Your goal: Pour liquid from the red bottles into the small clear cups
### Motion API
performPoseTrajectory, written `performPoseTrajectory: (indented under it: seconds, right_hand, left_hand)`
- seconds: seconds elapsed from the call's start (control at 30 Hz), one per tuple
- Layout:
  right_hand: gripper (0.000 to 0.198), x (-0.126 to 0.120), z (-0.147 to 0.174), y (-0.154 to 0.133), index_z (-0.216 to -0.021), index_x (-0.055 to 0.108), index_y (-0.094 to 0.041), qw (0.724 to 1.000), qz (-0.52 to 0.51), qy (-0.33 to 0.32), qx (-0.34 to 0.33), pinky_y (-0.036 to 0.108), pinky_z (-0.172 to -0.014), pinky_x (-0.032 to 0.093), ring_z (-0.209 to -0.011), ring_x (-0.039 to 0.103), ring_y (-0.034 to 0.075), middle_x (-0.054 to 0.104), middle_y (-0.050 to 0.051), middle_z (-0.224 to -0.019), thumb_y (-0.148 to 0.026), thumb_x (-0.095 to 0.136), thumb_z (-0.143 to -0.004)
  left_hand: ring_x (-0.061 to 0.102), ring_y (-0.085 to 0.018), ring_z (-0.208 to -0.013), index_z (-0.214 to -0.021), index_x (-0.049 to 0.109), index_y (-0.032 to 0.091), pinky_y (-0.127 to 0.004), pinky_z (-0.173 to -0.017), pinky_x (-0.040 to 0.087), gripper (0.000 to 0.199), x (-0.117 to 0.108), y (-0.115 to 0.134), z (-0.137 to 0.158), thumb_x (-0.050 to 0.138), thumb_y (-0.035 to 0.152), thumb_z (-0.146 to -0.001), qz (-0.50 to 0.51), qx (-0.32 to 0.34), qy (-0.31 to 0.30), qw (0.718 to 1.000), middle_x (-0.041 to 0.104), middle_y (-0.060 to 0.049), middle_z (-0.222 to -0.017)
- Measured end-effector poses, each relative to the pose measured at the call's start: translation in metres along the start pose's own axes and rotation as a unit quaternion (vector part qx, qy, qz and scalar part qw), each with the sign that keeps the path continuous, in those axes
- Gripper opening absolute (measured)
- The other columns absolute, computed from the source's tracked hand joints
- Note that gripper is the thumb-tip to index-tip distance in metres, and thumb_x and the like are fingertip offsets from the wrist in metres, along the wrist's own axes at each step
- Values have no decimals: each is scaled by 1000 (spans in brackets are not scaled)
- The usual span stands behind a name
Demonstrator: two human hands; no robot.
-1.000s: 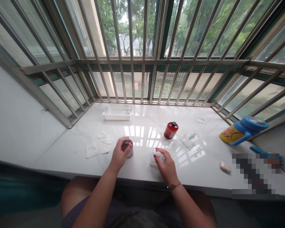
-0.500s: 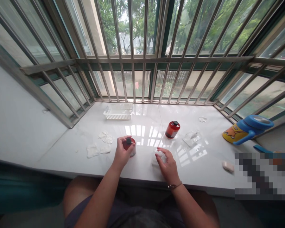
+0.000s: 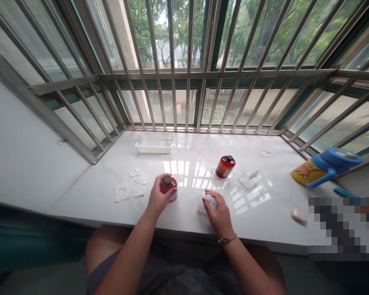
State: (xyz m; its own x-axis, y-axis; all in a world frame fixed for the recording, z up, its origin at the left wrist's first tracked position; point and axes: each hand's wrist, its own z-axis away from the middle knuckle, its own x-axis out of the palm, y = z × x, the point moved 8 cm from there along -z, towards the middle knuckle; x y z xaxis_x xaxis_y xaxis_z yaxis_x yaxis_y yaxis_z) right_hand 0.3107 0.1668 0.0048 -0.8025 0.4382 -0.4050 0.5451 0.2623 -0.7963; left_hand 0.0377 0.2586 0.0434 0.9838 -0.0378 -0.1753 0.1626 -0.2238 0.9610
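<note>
The left hand (image 3: 158, 197) has its fingers clamped around a red bottle (image 3: 168, 186) with dark cap, which stands upright near the front edge of the white counter (image 3: 184, 215), a little left of its middle. The right hand (image 3: 219, 211), also near this front edge, has curved fingers about a transparent container (image 3: 203, 206); thumb and forefinger are apart, but I cannot tell if they press on it. Between both hands a strip of the counter gives some room for moving. Behind the right hand, farther from the front edge, stands a second red bottle (image 3: 225, 167), with flat transparent plastic (image 3: 251, 178) at its right. A white basket (image 3: 154, 149) is near the back edge, toward the left back corner; a blue and yellow mug (image 3: 321, 169) lies by the right edge.
</note>
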Motion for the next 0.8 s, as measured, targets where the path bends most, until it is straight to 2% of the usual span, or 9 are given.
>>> performPoseTrajectory:
  seconds: [0.1, 0.2, 0.37, 0.53, 0.67, 0.73, 0.8]
  right_hand:
    - [27, 0, 0, 0, -123, 66, -27, 1000, 5, -2, -4, 55, -109, 54, -124, 66, 30, 73, 11, -130, -44, 65, -102]
    - [26, 0, 0, -1, -123, 66, -27, 1000, 11, -2, -9, 54, -108, 54, -123, 66, 30, 73, 11, -129, -44, 65, -103]
    - [26, 0, 0, 0, -122, 67, -27, 1000, 6, 1, -11, 54, -108, 54, -122, 66, 30, 73, 10, -129, -44, 66, -102]
    - [26, 0, 0, -1, -123, 67, -27, 1000, 6, 1, -12, 54, -108, 54, -123, 66, 30, 73, 10, -129, -44, 66, -102]
    - [27, -1, 0, -1, -123, 67, -28, 1000, 9, 1, -10, 53, -108, 55, -123, 66, 30, 73, 10, -129, -44, 65, -102]
    - [27, -1, 0, -2, -123, 67, -27, 1000, 9, 2, -10, 53, -107, 56, -123, 67, 30, 74, 10, -129, -44, 66, -102]
    - [27, -1, 0, -2, -123, 67, -27, 1000, 9, 4, -12, 53, -107, 56, -123, 67, 30, 74, 10, -129, -44, 66, -102]
  left_hand:
    - [59, -33, -142, -142, 62, 26, -48, -119, 49, 54, -4, 6, -1, 70, 56, -97, -9, 15, -32, 999, 59, -13, -154]
    - [50, -32, -151, -133, 70, 25, -48, -122, 47, 41, -8, 15, -3, 60, 52, -104, -27, 49, -46, 997, 55, -12, -159]
    - [62, -32, -138, -116, 72, 23, -47, -113, 54, 31, -11, 12, -8, 73, 47, -96, -23, 52, -14, 998, 61, -13, -150]
    - [71, -29, -122, -110, 63, 24, -46, -102, 60, 40, -12, 4, -9, 85, 46, -86, 34, 2, 30, 999, 65, -12, -141]
    - [67, -31, -131, -126, 65, 27, -50, -112, 55, 52, -11, 4, -9, 88, 45, -83, 15, -36, 9, 999, 64, -11, -146]
    - [62, -32, -138, -121, 69, 26, -51, -119, 49, 44, -10, 9, -10, 86, 45, -85, -5, -17, -7, 1000, 63, -11, -148]
    - [62, -33, -139, -111, 69, 24, -51, -119, 50, 39, -10, 10, -10, 87, 45, -84, 13, -8, -3, 1000, 64, -11, -146]
